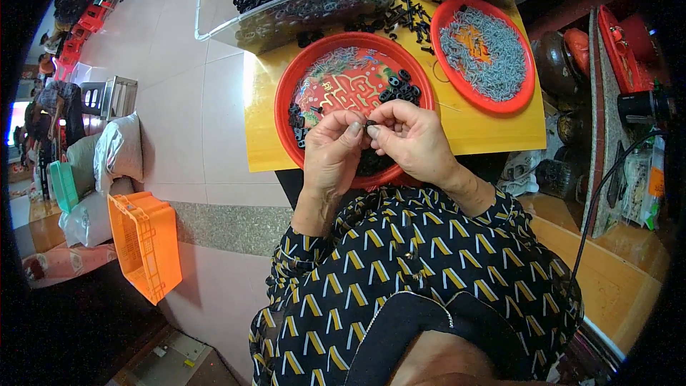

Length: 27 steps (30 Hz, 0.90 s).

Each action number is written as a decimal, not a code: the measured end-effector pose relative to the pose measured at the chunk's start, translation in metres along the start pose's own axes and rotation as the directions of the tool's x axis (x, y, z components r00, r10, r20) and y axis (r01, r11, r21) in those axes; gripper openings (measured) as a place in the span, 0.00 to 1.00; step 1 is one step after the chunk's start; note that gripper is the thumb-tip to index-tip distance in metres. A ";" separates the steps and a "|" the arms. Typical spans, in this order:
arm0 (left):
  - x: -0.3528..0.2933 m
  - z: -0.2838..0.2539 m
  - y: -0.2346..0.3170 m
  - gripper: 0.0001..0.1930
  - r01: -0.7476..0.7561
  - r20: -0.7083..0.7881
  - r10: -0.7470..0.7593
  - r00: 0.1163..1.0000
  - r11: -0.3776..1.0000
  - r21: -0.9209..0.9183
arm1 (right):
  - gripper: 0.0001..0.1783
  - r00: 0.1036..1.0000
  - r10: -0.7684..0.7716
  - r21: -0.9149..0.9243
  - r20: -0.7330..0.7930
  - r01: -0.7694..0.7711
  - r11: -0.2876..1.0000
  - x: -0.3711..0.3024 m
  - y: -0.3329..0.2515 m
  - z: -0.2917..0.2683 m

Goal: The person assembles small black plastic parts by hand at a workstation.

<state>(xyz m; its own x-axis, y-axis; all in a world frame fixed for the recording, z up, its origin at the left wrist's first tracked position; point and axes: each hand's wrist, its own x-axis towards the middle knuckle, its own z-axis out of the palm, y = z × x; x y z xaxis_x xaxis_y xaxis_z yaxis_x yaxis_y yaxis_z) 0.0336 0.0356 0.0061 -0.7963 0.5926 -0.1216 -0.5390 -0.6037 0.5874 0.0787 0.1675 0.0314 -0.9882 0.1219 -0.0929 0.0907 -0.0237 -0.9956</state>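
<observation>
Over the near part of a round red tray [282, 100], my two hands meet fingertip to fingertip. A small black plastic part [370, 124] is pinched between them, mostly covered by the fingers. My left hand [333, 151] is closed with thumb and forefinger at its left side. My right hand [418, 139] pinches it from the right. Inside the tray, black oval parts with holes [401, 88] lie at the right, and more black pieces [296, 123] are at the left. Thin silvery screws [336, 61] are scattered at its far side.
A second red tray [530, 75] holds many grey screws. Behind stands a clear plastic bin [204, 11] full of black parts, with loose black pieces [411, 18] beside it on the yellow table [261, 136]. An orange crate [168, 250] sits on the floor at left.
</observation>
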 end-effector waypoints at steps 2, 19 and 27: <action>0.000 0.001 -0.001 0.05 -0.004 -0.002 0.004 1.000 1.000 0.010 | 0.06 1.000 -0.005 -0.027 0.006 0.006 1.000 0.000 0.001 -0.001; 0.010 0.012 -0.011 0.09 -0.004 -0.106 0.031 0.994 0.970 0.243 | 0.05 0.998 0.044 0.141 -0.034 -0.038 0.989 0.003 0.003 -0.026; 0.065 0.008 0.007 0.08 -0.413 0.432 0.163 0.887 -0.138 0.900 | 0.06 0.983 0.052 0.187 -0.177 -0.018 0.982 -0.002 0.011 -0.069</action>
<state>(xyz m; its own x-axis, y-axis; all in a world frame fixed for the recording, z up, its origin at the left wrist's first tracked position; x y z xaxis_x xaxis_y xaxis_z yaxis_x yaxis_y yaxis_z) -0.0194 0.0743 0.0090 -0.6756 0.6575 0.3335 0.6506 0.3189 0.6892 0.0903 0.2359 0.0196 -0.9446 0.2942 -0.1453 0.0841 -0.2110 -0.9739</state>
